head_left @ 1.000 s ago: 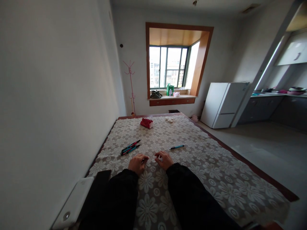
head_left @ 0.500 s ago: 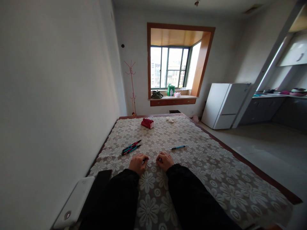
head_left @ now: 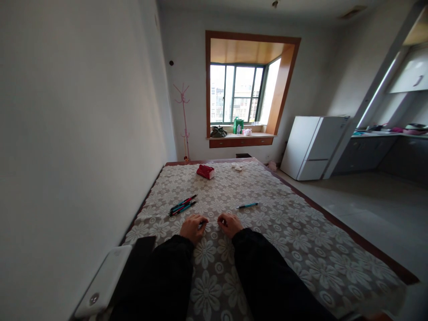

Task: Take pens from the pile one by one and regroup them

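Note:
A thin whitish strand [head_left: 213, 222], like a string or a thin band, runs roughly level between my two hands, just over the tablecloth. My left hand [head_left: 193, 228] is closed in a pinch at its left end, and a small dark spot shows by the fingertips. At the other end, my right hand [head_left: 230, 225] pinches the strand with curled fingers. Just beyond my left hand lies a small bunch of teal, red and black pens [head_left: 183, 206]. A single teal pen [head_left: 248, 205] lies beyond my right hand. What the fingers cover is hidden.
A flowered tablecloth [head_left: 277, 236] covers the table. Farther back lie a red packet [head_left: 205, 171] and crumpled white tissue [head_left: 237, 167]. A white power bank [head_left: 103, 281] and a flat black object [head_left: 135, 263] are at the near left, beside the wall [head_left: 83, 133].

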Tool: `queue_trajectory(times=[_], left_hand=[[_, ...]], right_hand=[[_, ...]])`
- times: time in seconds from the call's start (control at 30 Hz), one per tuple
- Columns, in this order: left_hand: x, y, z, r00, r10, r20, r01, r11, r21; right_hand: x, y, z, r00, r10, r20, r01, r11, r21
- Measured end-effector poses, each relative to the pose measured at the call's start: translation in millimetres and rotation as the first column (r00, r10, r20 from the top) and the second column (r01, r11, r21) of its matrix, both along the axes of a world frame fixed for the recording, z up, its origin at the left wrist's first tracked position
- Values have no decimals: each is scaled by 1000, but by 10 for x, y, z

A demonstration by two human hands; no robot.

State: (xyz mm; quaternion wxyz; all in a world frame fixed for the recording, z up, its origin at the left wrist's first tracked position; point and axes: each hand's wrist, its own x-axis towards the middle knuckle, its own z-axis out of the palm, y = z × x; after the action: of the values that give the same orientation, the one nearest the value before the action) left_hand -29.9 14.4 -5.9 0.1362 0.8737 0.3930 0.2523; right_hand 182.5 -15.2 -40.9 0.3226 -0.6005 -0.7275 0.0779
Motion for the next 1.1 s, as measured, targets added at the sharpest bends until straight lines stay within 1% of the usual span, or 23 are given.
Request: queue_trajectory(times=[0.3, 0.4, 0.6, 0.83, 1.1], left_hand=[[7, -14, 26, 999, -37, -23, 37, 999, -6], [-1, -3, 18, 998, -65, -15, 64, 998, -19], [-14, 39, -20, 993, -113, -36, 112, 993, -29], [-3, 25, -25, 996, -83, -18, 83, 996, -42], [2, 22, -27, 998, -68, -2, 67, 997, -21]], right_hand=[[-5, -12, 27, 999, 40, -30, -41, 999, -14], [-9, -14, 30, 997, 65, -36, -65, 998, -1], [-6, 3, 7, 997, 66, -41, -66, 998, 8], [12, 27, -41, 992, 85, -96, -87, 996, -19], [-7, -8, 29, 989, 74, -128, -79, 996, -40]])
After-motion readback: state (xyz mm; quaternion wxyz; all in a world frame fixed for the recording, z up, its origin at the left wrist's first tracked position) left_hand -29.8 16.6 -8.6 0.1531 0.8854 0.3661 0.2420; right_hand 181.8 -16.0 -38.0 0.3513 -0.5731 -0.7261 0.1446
